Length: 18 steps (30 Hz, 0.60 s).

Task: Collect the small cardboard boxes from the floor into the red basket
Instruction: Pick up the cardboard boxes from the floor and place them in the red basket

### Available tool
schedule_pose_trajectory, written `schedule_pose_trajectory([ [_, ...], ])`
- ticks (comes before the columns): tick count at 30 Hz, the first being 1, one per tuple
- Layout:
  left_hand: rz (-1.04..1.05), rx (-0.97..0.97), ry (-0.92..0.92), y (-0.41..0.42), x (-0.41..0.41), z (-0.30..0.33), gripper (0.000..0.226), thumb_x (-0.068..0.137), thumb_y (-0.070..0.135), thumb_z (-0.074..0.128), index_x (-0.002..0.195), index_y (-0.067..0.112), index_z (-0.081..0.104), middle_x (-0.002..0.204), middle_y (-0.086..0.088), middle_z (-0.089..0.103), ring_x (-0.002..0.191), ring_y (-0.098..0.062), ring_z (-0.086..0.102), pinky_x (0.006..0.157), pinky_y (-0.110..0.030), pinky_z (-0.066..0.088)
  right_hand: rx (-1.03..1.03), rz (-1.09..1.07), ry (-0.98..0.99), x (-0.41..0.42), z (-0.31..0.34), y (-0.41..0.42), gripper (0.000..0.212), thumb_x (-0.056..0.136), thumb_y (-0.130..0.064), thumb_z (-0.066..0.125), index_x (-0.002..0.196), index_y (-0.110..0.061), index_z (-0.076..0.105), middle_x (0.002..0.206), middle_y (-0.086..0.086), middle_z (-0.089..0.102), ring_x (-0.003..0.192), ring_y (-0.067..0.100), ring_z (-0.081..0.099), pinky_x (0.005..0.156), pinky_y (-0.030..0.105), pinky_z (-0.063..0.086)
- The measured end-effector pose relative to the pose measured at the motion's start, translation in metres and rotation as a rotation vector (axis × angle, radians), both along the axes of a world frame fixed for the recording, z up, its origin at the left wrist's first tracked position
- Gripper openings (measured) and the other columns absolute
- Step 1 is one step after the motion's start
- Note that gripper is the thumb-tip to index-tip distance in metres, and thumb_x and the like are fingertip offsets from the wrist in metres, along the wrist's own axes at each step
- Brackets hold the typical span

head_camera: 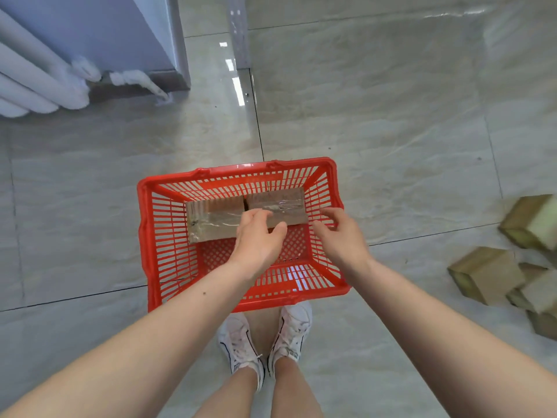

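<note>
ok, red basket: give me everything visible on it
The red basket is a rectangular plastic crate with slotted walls, a lattice floor and a thick rim. It stands upright on the tiled floor, just ahead of the person's white shoes. Two taped cardboard boxes lie side by side against its far wall. Both hands hover over it; contact with the rim cannot be told.

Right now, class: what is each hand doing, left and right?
Left hand: open, fingers over the right box in the red basket; contact unclear.
Right hand: open, holding nothing.
</note>
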<state>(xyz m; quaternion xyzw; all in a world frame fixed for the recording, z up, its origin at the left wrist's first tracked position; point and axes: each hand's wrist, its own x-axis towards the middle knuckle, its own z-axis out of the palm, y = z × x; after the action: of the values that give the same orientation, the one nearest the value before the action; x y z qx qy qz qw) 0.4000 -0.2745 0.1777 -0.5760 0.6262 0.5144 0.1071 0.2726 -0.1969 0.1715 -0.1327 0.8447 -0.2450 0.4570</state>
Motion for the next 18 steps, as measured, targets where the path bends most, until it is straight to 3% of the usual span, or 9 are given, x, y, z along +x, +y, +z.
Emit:
schedule_pose_trajectory([
  [3,-0.053,-0.004,0.02,0.007,-0.01,0.031,0.044,0.099,0.037,0.045,0.137,0.015,0.048,0.148,-0.001,0.036,0.134,-0.02,0.041,0.115,-0.042,0.034,-0.016,-0.115,-0.01,-0.013,0.035,0.017,0.039,0.093,-0.023,0.06,0.131,-0.013,0.056,0.125,0.007,0.066,0.112,0.021,0.064,0.103,0.044,0.05],
  [8,-0.162,-0.054,0.051,0.018,-0.047,0.077,0.042,0.098,0.039,0.045,0.129,0.013,0.056,0.139,-0.006,0.046,0.129,-0.021,0.046,0.112,-0.037,0.035,-0.022,-0.24,0.049,-0.043,0.088,0.057,0.045,0.095,-0.022,0.057,0.139,-0.011,0.051,0.142,0.004,0.055,0.124,0.02,0.055,0.103,0.03,0.04],
  [12,-0.223,-0.076,0.123,0.047,-0.089,0.104,0.037,0.088,0.042,0.047,0.092,0.013,0.07,0.106,-0.009,0.068,0.099,-0.023,0.065,0.094,-0.044,0.052,-0.041,-0.41,0.062,-0.069,0.118,0.102,0.046,0.095,-0.024,0.057,0.139,-0.014,0.051,0.141,0.002,0.055,0.129,0.019,0.051,0.102,0.027,0.036],
  [13,-0.241,-0.084,0.138,0.058,-0.099,0.109,0.036,0.088,0.039,0.048,0.09,0.011,0.07,0.1,-0.011,0.07,0.095,-0.024,0.066,0.091,-0.045,0.053,-0.048,-0.45,0.061,-0.076,0.125,0.115,0.046,0.095,-0.025,0.057,0.139,-0.015,0.051,0.14,0.001,0.055,0.128,0.019,0.051,0.101,0.027,0.037],
  [16,-0.299,-0.075,0.157,0.097,-0.128,0.123,0.038,0.091,0.041,0.05,0.11,0.012,0.066,0.115,-0.011,0.065,0.11,-0.025,0.062,0.1,-0.045,0.048,-0.074,-0.537,0.055,-0.094,0.141,0.157,0.041,0.093,-0.028,0.059,0.133,-0.019,0.055,0.13,0.001,0.059,0.115,0.021,0.059,0.101,0.038,0.048],
  [18,-0.332,-0.052,0.159,0.125,-0.149,0.13,0.039,0.089,0.044,0.051,0.114,0.017,0.065,0.12,-0.009,0.063,0.113,-0.025,0.061,0.101,-0.044,0.048,-0.086,-0.592,0.05,-0.108,0.15,0.186,0.034,0.091,-0.028,0.06,0.125,-0.02,0.059,0.117,0.001,0.062,0.106,0.022,0.061,0.099,0.046,0.052],
])
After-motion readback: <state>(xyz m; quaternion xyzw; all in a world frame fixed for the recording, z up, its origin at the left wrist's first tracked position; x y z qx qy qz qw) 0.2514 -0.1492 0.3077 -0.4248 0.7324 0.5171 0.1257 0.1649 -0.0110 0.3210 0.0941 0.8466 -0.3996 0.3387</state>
